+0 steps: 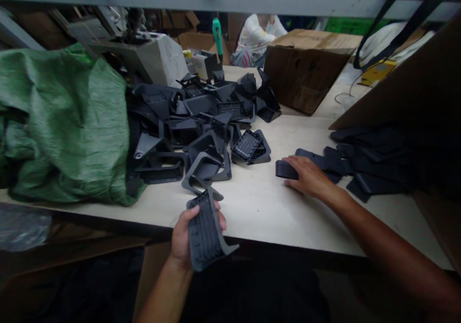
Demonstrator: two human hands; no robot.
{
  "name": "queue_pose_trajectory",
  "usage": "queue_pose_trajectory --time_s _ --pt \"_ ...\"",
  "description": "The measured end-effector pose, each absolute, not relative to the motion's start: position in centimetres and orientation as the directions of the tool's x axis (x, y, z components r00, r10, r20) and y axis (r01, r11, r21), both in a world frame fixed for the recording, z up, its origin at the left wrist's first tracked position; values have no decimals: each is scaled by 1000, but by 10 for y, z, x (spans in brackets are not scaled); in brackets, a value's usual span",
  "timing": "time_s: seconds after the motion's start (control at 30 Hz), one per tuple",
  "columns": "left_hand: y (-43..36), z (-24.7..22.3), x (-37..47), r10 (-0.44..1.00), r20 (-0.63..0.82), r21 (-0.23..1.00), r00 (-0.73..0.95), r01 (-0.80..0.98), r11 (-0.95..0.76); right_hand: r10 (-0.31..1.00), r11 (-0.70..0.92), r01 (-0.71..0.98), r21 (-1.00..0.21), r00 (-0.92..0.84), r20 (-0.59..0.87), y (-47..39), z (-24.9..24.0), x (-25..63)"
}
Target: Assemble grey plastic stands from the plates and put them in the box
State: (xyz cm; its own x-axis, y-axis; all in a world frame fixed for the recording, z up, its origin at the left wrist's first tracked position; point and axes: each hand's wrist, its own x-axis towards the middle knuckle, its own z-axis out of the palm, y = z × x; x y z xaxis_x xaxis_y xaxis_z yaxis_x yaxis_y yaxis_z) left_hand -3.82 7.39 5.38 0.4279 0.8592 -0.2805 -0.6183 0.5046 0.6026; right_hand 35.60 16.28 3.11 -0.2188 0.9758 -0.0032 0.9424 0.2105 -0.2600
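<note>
Head view, the only one I have at my station. The left hand (181, 240) grips a dark bracket (204, 234) at the front edge of the bench (259, 215): thumb over the ribbed face, fingers behind the far side. The ribbed face is turned up towards my camera. Its long axis runs away from the wearer, and a bent lip juts to the right at the near end.

The right hand (309, 176) rests over a dark strip (285, 170) on the bench. Its fingers are at the strip's far edge and its thumb at the near edge, a narrow spread. I cannot confirm whether they grip or only touch.

Governing relation: the strip's exposed end projects left past the right fingertips, towards the bracket. Its visible length lies roughly across the bench, though the hand hides the rest. The right hand is on it; the left is well apart, nearer the wearer and to the left. The bracket's axis stands roughly crosswise to the strip's, in my judgement.

Surroundings: a heap of brackets (201, 106) beyond the left hand, a green sack (72, 126) left of it, and dark plates (376, 184) right of the strip.
</note>
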Motion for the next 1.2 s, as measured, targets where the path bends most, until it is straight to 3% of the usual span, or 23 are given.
queue_pose_trajectory --time_s 0.17,0.4,0.6,0.67,0.73,0.83,0.9,1.03,1.2 --pt "70 65 -42 839 -160 528 521 -673 519 949 267 938 -223 -295 -107 176 28 368" --pt "70 56 -41 897 -191 511 397 -740 437 943 285 921 -266 -319 -93 141 27 334" --pt "73 49 -36 905 -262 463 335 -779 423 959 237 953 -188 -260 -112 111 3 318" --pt "72 47 -33 917 -266 440 298 -809 390 962 230 943 -243 -257 -89 103 5 316" --pt "69 48 -28 928 -276 424 251 -834 352 966 217 897 -384 -255 -49 93 17 308" --pt "68 50 -16 941 -291 431 173 -854 291 961 245 741 -625 -272 54 71 48 279" --pt "69 52 -7 942 -306 446 137 -854 269 933 333 622 -708 -323 155 57 68 252" --pt "74 56 9 921 -371 470 118 -832 296 893 437 529 -728 -353 279 43 84 204" --pt "74 56 17 914 -382 520 136 -786 334 887 456 571 -683 -351 298 46 76 180"
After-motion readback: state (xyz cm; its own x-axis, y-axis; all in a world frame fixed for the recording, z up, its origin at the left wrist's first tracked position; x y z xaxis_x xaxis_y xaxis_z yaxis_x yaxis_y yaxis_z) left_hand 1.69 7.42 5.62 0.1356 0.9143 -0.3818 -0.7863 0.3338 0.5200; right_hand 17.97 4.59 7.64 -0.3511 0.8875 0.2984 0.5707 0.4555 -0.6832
